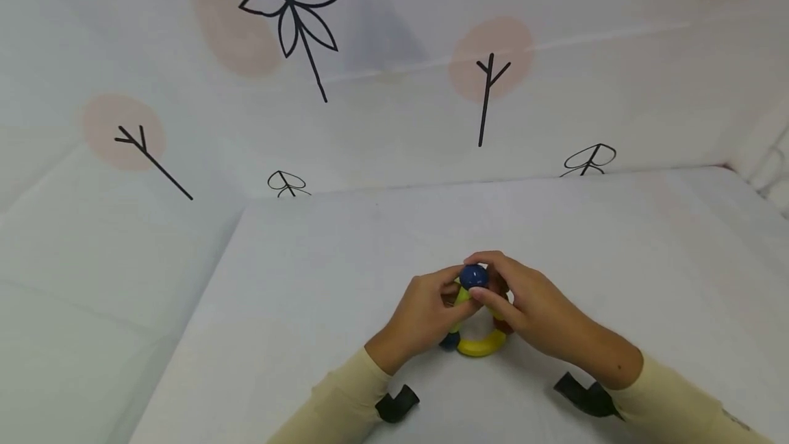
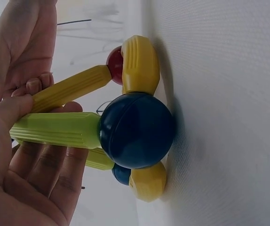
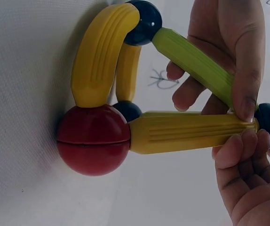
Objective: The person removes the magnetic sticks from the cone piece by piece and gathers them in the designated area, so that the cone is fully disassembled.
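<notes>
A pyramid frame of ridged rods and balls stands on the white surface. Its base has curved yellow pieces [image 1: 483,346] joined by a red ball [image 3: 92,141] and blue balls [image 2: 137,131]. Lime-green rods [image 2: 55,129] and a straight yellow rod [image 3: 186,134] lean up to a blue ball [image 1: 474,276] on top. My left hand [image 1: 419,314] grips the rods close under the top ball, thumb on one side and fingers behind. My right hand [image 1: 530,307] pinches the top ball between thumb and index finger, its other fingers curled by the yellow rod.
The white cloth surface [image 1: 320,279] meets a back wall [image 1: 394,122] of printed fabric with line-drawn plants and pink circles. A side wall [image 1: 92,259] rises at the left. Black pieces [image 1: 397,404] sit at both sleeve cuffs.
</notes>
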Action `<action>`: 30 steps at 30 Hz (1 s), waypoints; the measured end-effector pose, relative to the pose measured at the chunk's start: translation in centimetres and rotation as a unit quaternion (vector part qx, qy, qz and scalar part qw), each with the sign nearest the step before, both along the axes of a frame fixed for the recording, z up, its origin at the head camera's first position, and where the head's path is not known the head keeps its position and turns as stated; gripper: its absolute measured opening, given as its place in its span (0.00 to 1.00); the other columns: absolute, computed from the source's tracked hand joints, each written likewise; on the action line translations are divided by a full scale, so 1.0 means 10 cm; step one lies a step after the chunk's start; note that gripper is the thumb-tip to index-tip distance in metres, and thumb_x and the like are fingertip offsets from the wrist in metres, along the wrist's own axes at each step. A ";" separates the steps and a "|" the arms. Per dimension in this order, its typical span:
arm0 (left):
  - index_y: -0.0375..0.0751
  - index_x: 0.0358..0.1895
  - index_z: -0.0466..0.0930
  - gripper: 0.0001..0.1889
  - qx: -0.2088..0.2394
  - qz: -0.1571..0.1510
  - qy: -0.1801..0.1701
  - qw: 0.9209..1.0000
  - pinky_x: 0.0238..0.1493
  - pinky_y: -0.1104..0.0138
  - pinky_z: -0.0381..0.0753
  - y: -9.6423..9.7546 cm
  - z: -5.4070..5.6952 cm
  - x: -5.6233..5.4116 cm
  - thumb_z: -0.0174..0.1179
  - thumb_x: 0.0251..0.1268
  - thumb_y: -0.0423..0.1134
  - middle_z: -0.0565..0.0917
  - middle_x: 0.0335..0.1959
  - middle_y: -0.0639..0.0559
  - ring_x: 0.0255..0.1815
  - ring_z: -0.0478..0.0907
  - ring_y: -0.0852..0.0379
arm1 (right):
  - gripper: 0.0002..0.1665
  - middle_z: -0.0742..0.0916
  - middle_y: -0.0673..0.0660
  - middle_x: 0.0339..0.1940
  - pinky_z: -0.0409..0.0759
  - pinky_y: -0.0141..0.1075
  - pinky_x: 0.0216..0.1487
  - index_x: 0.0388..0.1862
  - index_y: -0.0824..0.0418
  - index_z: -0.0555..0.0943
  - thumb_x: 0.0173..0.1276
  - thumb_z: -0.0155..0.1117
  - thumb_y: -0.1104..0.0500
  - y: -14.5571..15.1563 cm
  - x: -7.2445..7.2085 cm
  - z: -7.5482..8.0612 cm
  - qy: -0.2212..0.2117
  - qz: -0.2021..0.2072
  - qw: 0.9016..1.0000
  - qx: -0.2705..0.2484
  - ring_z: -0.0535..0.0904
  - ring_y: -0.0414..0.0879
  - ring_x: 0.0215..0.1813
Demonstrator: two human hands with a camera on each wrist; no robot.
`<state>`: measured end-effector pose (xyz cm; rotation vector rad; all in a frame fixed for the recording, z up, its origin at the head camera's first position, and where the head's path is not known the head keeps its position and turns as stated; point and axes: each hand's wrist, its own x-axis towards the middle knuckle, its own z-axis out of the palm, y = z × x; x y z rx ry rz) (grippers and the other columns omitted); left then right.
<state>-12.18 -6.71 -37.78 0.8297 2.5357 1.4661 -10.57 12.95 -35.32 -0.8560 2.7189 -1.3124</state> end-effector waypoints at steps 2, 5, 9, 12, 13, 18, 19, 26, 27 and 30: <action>0.42 0.58 0.79 0.17 0.006 -0.002 -0.004 1.000 0.26 0.79 0.67 0.00 0.00 0.00 0.64 0.70 0.42 0.78 0.19 0.58 0.20 0.68 0.74 | 0.22 0.76 0.45 0.26 0.77 0.30 0.24 0.65 0.55 0.68 0.76 0.60 0.54 0.00 0.01 0.00 0.002 -0.004 1.000 0.003 0.75 0.38 0.21; 0.42 0.56 0.79 0.16 0.005 -0.003 0.000 1.000 0.23 0.78 0.62 0.00 0.01 0.01 0.64 0.69 0.42 0.70 0.14 0.59 0.17 0.62 0.73 | 0.22 0.76 0.45 0.27 0.77 0.30 0.24 0.65 0.55 0.68 0.76 0.59 0.53 -0.01 0.02 0.00 0.000 -0.010 1.000 0.007 0.75 0.38 0.21; 0.42 0.56 0.80 0.16 0.006 -0.003 -0.007 1.000 0.23 0.77 0.61 0.00 0.00 0.01 0.64 0.69 0.41 0.68 0.14 0.60 0.16 0.61 0.70 | 0.22 0.76 0.46 0.27 0.77 0.31 0.25 0.65 0.54 0.68 0.77 0.58 0.52 -0.01 0.02 0.00 -0.013 -0.011 1.000 0.014 0.76 0.38 0.22; 0.42 0.58 0.79 0.17 0.010 -0.003 -0.017 1.000 0.25 0.78 0.65 0.00 -0.01 0.01 0.64 0.69 0.41 0.76 0.17 0.59 0.18 0.66 0.72 | 0.22 0.77 0.47 0.27 0.78 0.31 0.25 0.65 0.53 0.68 0.77 0.58 0.52 -0.01 0.02 0.00 -0.020 -0.008 1.000 0.015 0.76 0.39 0.22; 0.42 0.58 0.79 0.17 0.010 -0.002 -0.018 1.000 0.24 0.78 0.65 0.00 -0.01 0.01 0.65 0.69 0.41 0.76 0.17 0.58 0.18 0.66 0.72 | 0.22 0.77 0.47 0.28 0.78 0.31 0.25 0.65 0.53 0.68 0.77 0.58 0.51 -0.01 0.02 0.00 -0.021 -0.007 1.000 0.015 0.76 0.39 0.22; 0.42 0.55 0.80 0.15 0.001 0.000 -0.005 1.000 0.22 0.76 0.59 -0.01 -0.01 0.02 0.65 0.69 0.41 0.65 0.13 0.58 0.15 0.59 0.69 | 0.22 0.77 0.46 0.28 0.78 0.31 0.25 0.65 0.54 0.69 0.76 0.60 0.53 -0.01 0.01 0.01 -0.013 -0.001 1.000 -0.003 0.75 0.37 0.24; 0.42 0.55 0.80 0.15 -0.001 0.000 -0.004 1.000 0.22 0.76 0.59 0.00 -0.01 0.02 0.65 0.69 0.41 0.65 0.13 0.58 0.15 0.58 0.69 | 0.22 0.76 0.46 0.28 0.78 0.30 0.25 0.65 0.54 0.70 0.76 0.60 0.54 -0.01 0.01 0.01 -0.008 0.001 1.000 -0.008 0.75 0.36 0.25; 0.41 0.63 0.77 0.21 0.002 -0.002 0.014 1.000 0.39 0.81 0.78 0.00 -0.03 0.02 0.64 0.69 0.41 0.90 0.40 0.50 0.37 0.82 0.74 | 0.28 0.77 0.44 0.30 0.76 0.29 0.24 0.67 0.58 0.73 0.70 0.68 0.58 -0.01 0.01 -0.02 0.039 0.000 0.999 -0.018 0.72 0.32 0.29; 0.41 0.63 0.77 0.21 0.000 -0.002 0.015 1.000 0.39 0.81 0.78 0.01 -0.03 0.01 0.64 0.69 0.41 0.90 0.40 0.50 0.37 0.82 0.73 | 0.29 0.78 0.45 0.31 0.76 0.29 0.24 0.67 0.58 0.73 0.69 0.68 0.58 -0.01 0.01 -0.03 0.044 -0.002 0.999 -0.016 0.72 0.32 0.29; 0.40 0.63 0.77 0.21 0.002 0.000 0.006 1.000 0.43 0.79 0.80 0.01 -0.01 0.02 0.64 0.69 0.41 0.90 0.45 0.49 0.42 0.85 0.69 | 0.27 0.78 0.46 0.33 0.78 0.29 0.25 0.66 0.58 0.74 0.69 0.68 0.58 -0.03 0.01 -0.02 0.038 -0.008 0.999 -0.008 0.73 0.33 0.29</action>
